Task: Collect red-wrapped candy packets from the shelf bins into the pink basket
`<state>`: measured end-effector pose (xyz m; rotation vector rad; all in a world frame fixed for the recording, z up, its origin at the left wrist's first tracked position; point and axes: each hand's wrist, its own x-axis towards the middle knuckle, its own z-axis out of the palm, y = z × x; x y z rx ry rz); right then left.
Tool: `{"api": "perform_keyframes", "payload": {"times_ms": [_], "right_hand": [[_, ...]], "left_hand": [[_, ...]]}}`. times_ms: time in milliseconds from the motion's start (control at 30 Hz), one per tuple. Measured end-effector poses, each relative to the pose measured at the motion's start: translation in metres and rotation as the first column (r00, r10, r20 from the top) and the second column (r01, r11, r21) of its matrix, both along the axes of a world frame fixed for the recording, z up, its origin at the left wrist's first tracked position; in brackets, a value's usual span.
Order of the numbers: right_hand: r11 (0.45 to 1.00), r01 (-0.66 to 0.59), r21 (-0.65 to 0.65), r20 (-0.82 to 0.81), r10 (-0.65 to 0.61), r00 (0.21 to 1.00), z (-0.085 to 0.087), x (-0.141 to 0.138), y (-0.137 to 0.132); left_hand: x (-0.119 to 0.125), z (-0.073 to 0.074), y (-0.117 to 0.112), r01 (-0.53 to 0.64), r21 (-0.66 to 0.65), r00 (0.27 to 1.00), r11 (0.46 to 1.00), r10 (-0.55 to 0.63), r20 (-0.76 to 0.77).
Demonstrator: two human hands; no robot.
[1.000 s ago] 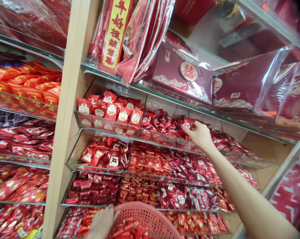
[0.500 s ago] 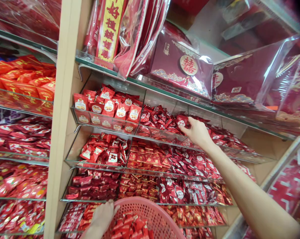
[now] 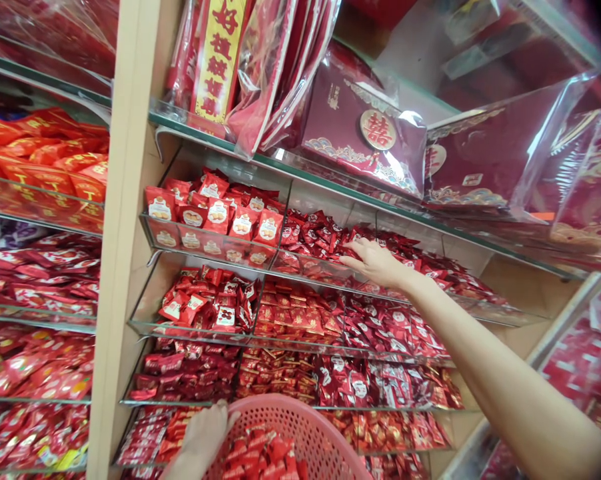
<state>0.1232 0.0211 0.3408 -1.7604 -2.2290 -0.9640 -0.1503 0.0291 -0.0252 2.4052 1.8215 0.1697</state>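
Note:
My right hand (image 3: 373, 261) reaches to the upper bin of small dark red candy packets (image 3: 313, 232). It is palm down over the bin's clear front edge, fingers stretched out and apart, and no packet shows in it. At the bottom, my left hand (image 3: 204, 430) grips the rim of a pink plastic basket (image 3: 300, 412) with perforated sides. Its thumb lies over the rim, and its other fingers are partly hidden. Inside the basket lies a heap of small red packets (image 3: 265, 455).
Red packets with round cookie pictures (image 3: 218, 212) fill the bin at upper left. Lower glass shelves hold more wrapped sweets (image 3: 293, 313). Above, maroon double-happiness bags (image 3: 360, 133) in clear plastic stand on a glass shelf. A pale wooden upright (image 3: 125, 267) divides off the left shelves.
My right hand held up a red packet before; now that packet is no longer seen in it, and the hand has lowered slightly with fingers extended. My left hand and the basket stay put.

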Motion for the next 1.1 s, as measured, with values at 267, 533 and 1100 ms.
{"api": "perform_keyframes", "payload": {"times_ms": [267, 533, 1100], "right_hand": [[0.998, -0.063, 0.018, -0.027, 0.063, 0.998, 0.013, 0.004, 0.007], [0.997, -0.003, 0.071, 0.016, 0.002, 1.000, 0.020, -0.003, 0.002], [0.995, 0.104, -0.008, -0.407, -0.098, 0.908, 0.020, -0.025, 0.009]], "left_hand": [[0.000, 0.004, -0.001, -0.005, -0.020, 1.000, 1.000, 0.005, -0.001], [-0.002, 0.005, -0.001, -0.001, -0.021, 1.000, 1.000, 0.001, 0.019], [-0.002, -0.006, 0.001, 0.011, 0.024, 1.000, 1.000, -0.011, 0.003]]}}
